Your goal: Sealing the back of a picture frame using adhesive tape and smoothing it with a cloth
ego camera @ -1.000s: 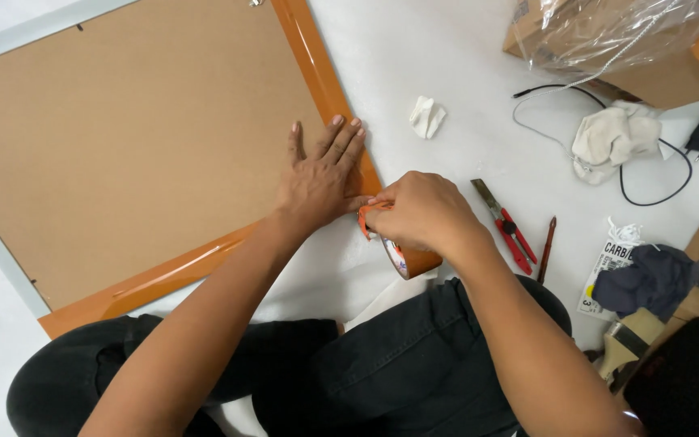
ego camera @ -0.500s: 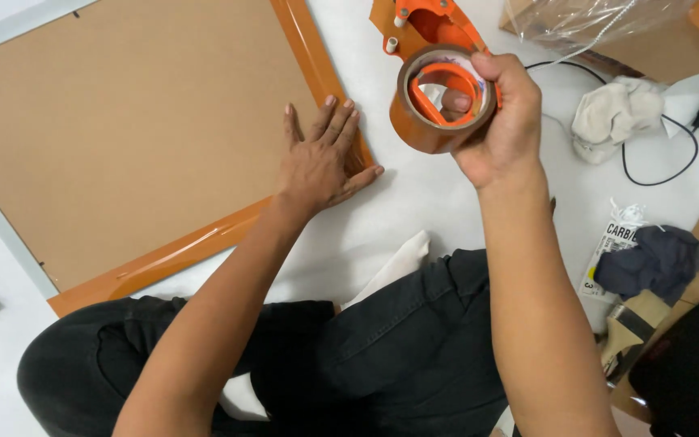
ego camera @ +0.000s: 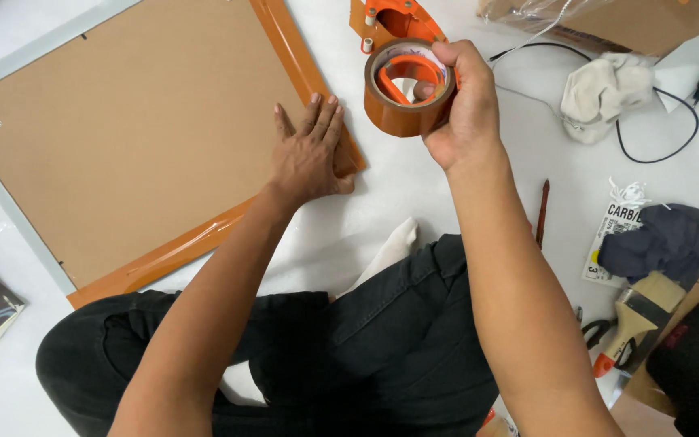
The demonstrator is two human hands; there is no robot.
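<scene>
Orange tape dispenser [ego camera: 402, 73] with brown tape roll, raised above the white floor [ego camera: 414, 186], right hand [ego camera: 459, 105] grip clenched around the roll. Left hand [ego camera: 311, 158] flat, grip released, pressing the taped corner of the brown backing board [ego camera: 131, 137]. White rag [ego camera: 600, 93], black cable [ego camera: 665, 146] well apart at right.

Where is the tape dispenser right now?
In the head view, the orange tape dispenser is top centre, held up in the right hand, just right of the left hand pressed on the board's taped corner.
</scene>
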